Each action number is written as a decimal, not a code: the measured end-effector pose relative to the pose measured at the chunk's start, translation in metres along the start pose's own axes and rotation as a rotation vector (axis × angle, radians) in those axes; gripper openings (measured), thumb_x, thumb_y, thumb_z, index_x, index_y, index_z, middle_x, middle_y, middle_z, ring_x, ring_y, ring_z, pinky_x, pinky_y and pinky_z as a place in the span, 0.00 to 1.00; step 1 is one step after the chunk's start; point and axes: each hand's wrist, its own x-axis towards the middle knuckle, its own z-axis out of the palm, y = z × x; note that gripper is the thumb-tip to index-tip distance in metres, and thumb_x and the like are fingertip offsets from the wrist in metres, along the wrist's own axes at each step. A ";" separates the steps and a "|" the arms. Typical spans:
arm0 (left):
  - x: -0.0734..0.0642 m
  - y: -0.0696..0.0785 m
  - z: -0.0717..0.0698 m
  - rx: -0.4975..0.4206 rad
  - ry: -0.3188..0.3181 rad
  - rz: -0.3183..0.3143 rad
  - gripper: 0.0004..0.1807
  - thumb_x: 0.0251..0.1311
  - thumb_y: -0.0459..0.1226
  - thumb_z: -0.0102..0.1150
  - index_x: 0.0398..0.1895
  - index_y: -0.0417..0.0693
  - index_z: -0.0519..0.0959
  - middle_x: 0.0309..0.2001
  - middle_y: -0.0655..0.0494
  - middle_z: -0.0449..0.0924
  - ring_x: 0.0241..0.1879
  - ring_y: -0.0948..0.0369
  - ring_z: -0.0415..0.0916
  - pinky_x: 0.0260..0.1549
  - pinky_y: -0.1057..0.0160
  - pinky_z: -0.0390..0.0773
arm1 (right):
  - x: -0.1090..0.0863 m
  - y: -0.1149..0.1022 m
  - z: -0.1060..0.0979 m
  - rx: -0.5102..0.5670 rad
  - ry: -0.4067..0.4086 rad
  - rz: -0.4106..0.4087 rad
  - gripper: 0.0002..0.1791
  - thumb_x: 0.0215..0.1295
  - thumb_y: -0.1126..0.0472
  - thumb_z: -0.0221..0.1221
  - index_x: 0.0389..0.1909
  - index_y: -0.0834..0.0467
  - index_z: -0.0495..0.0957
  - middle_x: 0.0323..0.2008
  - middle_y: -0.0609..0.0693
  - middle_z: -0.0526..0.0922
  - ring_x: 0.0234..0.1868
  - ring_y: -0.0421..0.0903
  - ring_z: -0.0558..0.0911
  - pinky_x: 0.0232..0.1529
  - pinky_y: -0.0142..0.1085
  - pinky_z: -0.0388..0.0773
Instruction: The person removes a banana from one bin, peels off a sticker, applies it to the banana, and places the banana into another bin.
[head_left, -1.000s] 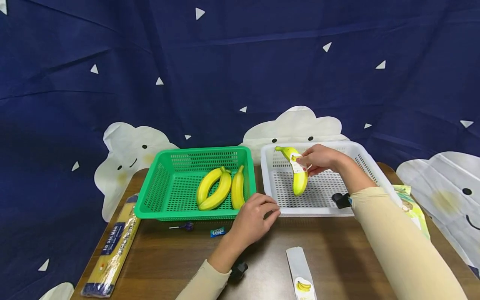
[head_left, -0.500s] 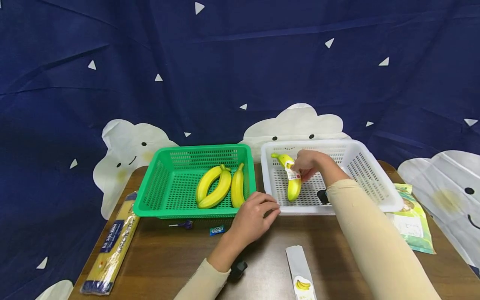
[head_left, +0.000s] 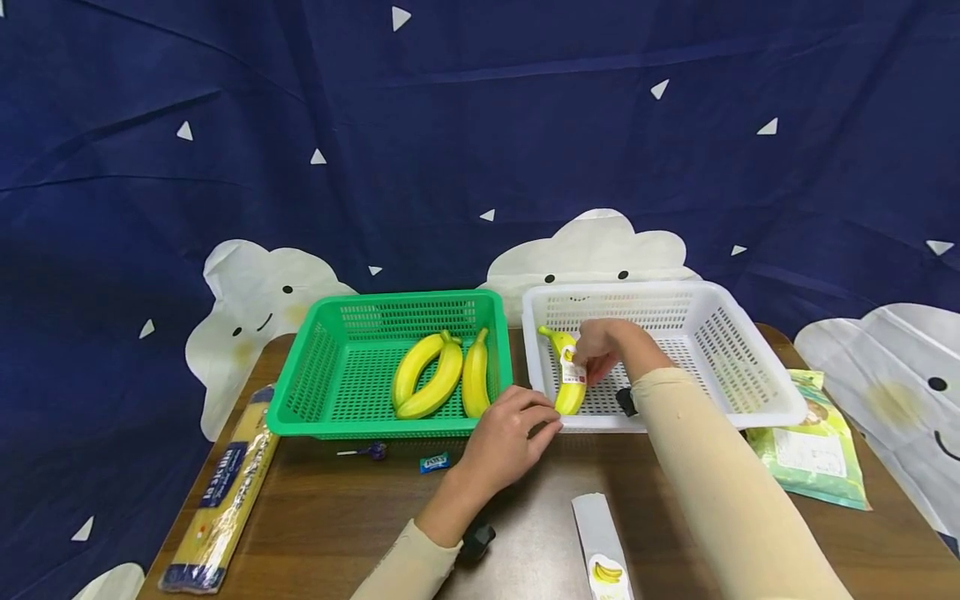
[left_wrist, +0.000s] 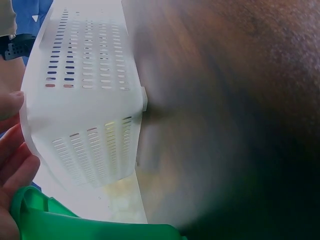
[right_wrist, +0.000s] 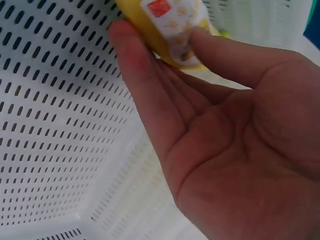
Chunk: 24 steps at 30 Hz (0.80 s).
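My right hand [head_left: 603, 346] holds a banana [right_wrist: 137, 22] with a white paper label [right_wrist: 172, 22] round its middle. In the head view the banana lies tilted along the left side inside the white basket [head_left: 723, 292], its lower end by the front wall. The right wrist view shows the thumb on the label and the fingers on the other side. My left hand [head_left: 510, 437] holds the white basket's front left corner, thumb and curled fingers at the rim. The green basket [head_left: 311, 321] stands just left of it, with several bananas [head_left: 475, 375] inside.
A label strip [head_left: 600, 533] with a banana picture lies on the wooden table [head_left: 337, 533]. A lollipop [head_left: 375, 451] and a blue-wrapped sweet [head_left: 434, 462] lie before the green basket. A spaghetti pack [head_left: 225, 492] lies left, a green bag [head_left: 817, 454] right.
My right hand has lowered the labelled banana into the white basket and shifted it left and towards the front. The left hand has stayed at the basket corner.
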 end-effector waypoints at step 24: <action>-0.001 -0.001 0.000 0.007 -0.015 -0.016 0.06 0.59 0.41 0.66 0.35 0.50 0.87 0.41 0.60 0.81 0.45 0.64 0.73 0.49 0.72 0.70 | -0.030 -0.016 -0.023 -0.060 0.153 -0.275 0.31 0.71 0.56 0.53 0.64 0.75 0.60 0.48 0.71 0.78 0.44 0.59 0.82 0.42 0.45 0.80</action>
